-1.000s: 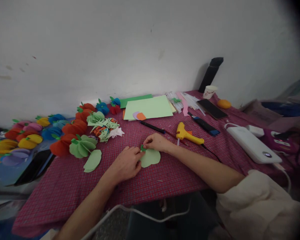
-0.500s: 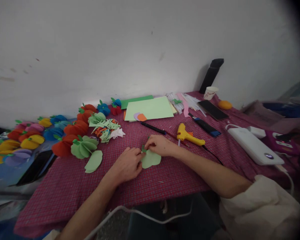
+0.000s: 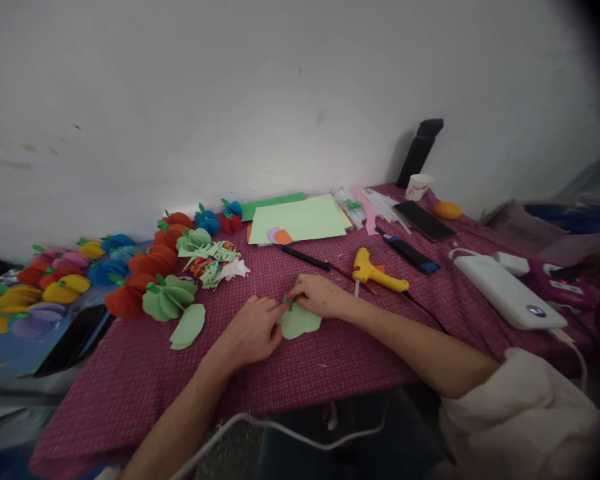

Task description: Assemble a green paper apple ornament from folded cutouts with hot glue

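A pale green paper cutout (image 3: 301, 323) lies on the checked tablecloth between my hands. Bits of darker green show at its top, by my fingertips. My left hand (image 3: 257, 328) is at its left edge, fingers bent together and fingertips on the paper. From the right, my right hand (image 3: 316, 295) pinches at the top of the cutout; what is between the fingers is too small to make out. Left of my hands lie a folded pale green piece (image 3: 188, 327) and a green paper pumpkin (image 3: 169, 297).
Colourful paper pumpkins (image 3: 153, 259) crowd the left side, beside paper scraps (image 3: 213, 263). Paper sheets (image 3: 300, 219) lie behind. A yellow glue gun (image 3: 380, 272), a black cutter (image 3: 413, 253), a phone (image 3: 425, 221), a cup (image 3: 419, 187) and a white power bank (image 3: 500, 293) stand right.
My left hand has edged slightly inward, its fingertips now meeting those of my right hand over the top of the cutout. The camera view has shifted a little.
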Demonstrator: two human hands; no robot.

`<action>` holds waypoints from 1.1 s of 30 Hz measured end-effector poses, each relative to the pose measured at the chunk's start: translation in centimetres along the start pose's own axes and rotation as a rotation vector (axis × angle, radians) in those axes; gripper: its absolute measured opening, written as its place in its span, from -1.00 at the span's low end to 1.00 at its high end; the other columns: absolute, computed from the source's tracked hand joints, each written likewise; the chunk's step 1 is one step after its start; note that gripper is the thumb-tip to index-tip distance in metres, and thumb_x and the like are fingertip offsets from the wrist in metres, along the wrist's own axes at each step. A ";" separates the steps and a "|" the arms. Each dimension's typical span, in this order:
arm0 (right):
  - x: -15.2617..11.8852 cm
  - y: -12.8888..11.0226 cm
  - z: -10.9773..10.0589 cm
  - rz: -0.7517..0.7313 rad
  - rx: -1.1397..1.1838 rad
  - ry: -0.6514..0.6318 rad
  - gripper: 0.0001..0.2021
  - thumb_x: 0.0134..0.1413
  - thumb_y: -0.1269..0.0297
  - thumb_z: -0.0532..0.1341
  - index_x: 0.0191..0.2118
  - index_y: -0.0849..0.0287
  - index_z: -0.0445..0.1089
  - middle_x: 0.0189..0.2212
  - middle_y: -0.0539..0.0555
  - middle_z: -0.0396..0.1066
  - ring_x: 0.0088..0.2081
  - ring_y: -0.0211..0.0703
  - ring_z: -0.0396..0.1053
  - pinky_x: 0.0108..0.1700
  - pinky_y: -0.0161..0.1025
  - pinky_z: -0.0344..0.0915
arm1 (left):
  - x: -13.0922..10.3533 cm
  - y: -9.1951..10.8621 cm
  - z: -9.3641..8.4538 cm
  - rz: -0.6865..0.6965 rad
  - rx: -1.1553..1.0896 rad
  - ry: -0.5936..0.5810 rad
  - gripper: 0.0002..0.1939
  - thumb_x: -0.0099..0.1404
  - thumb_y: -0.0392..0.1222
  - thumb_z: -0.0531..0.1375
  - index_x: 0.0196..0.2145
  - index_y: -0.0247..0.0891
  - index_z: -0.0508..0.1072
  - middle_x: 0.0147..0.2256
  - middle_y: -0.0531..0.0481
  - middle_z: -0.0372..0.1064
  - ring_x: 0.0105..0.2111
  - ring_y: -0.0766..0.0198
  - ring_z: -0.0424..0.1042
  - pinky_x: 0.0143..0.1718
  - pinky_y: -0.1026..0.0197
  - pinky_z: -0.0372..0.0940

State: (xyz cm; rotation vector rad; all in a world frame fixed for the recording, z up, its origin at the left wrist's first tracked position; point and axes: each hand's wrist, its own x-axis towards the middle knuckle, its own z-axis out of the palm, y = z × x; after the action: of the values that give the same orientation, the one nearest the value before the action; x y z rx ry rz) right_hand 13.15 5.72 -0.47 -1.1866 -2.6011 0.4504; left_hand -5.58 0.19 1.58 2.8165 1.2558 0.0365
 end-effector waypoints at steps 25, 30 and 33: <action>-1.1 -1.4 -0.2 -0.083 -0.174 -0.064 -0.71 0.09 0.36 0.02 -0.20 0.01 0.47 -0.36 0.07 0.34 -0.32 -0.19 0.31 -0.32 -0.30 0.13 | -0.2 -0.7 -0.4 0.047 0.002 -0.021 -0.74 0.23 -0.31 -0.06 -0.26 -0.20 0.40 -0.32 -0.01 0.35 -0.28 0.18 0.21 -0.20 0.04 0.03; -1.0 -1.5 -0.2 -0.076 -0.163 -0.061 -0.71 0.09 0.36 0.02 -0.20 0.04 0.47 -0.36 0.08 0.35 -0.32 -0.19 0.31 -0.33 -0.29 0.13 | -0.1 -0.7 -0.4 0.043 -0.009 -0.025 -0.76 0.22 -0.31 -0.04 -0.27 -0.20 0.40 -0.33 -0.01 0.35 -0.28 0.18 0.21 -0.20 0.04 0.03; -0.9 -1.4 -0.2 -0.081 -0.153 -0.066 -0.71 0.08 0.38 0.02 -0.20 0.06 0.47 -0.36 0.09 0.35 -0.31 -0.18 0.31 -0.30 -0.29 0.14 | -0.1 -0.6 -0.5 0.039 -0.004 -0.025 -0.76 0.21 -0.32 -0.04 -0.29 -0.20 0.40 -0.34 -0.01 0.34 -0.28 0.18 0.21 -0.20 0.05 0.04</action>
State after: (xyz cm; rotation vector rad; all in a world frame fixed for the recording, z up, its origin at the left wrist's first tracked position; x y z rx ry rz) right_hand 12.80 4.16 0.15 -1.1245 -2.7712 0.2832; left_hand -6.12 0.52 2.00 2.8287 1.1941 0.0053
